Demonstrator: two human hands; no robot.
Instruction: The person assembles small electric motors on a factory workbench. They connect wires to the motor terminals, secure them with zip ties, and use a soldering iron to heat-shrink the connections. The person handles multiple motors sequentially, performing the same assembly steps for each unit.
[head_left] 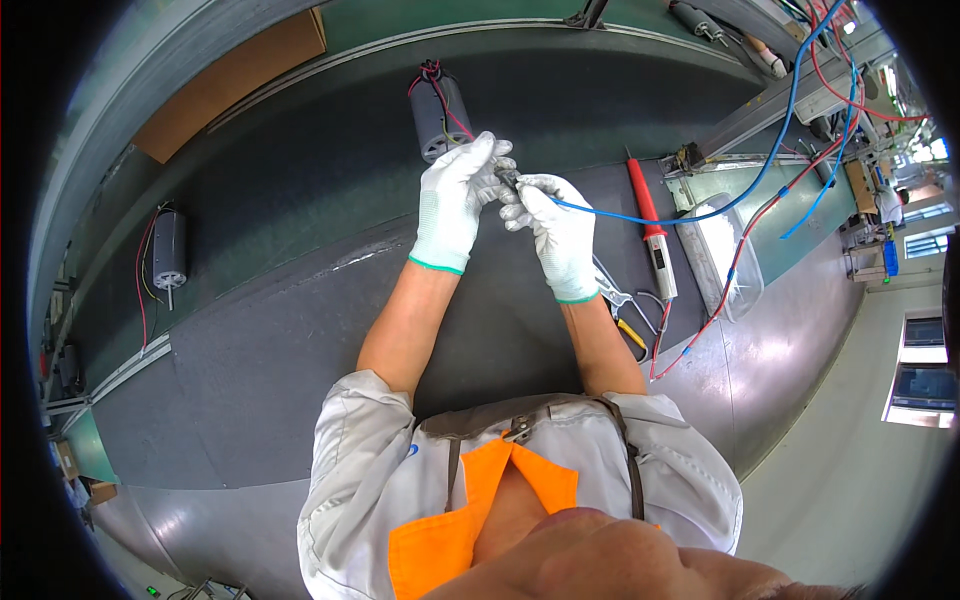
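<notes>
Both my hands wear white gloves with green-edged cuffs and meet over the dark bench mat. My left hand (460, 190) is closed near a grey cylindrical motor (438, 115), whose red lead (456, 118) runs down to its fingers. My right hand (556, 230) pinches a small dark clip-like piece (508, 179) at the end of a blue cable (640, 219). The two hands' fingertips almost touch around this piece; its exact shape is partly hidden. What the left fingers grip is mostly covered, probably the motor's wire ends.
To the right lie a red-and-white test probe (652, 220), pliers (618, 296) with a yellow handle and a clear plastic tray (735, 275). Another motor (170, 248) stands at the left. Blue and red cables hang from the upper right. A metal rail (400, 52) edges the far side.
</notes>
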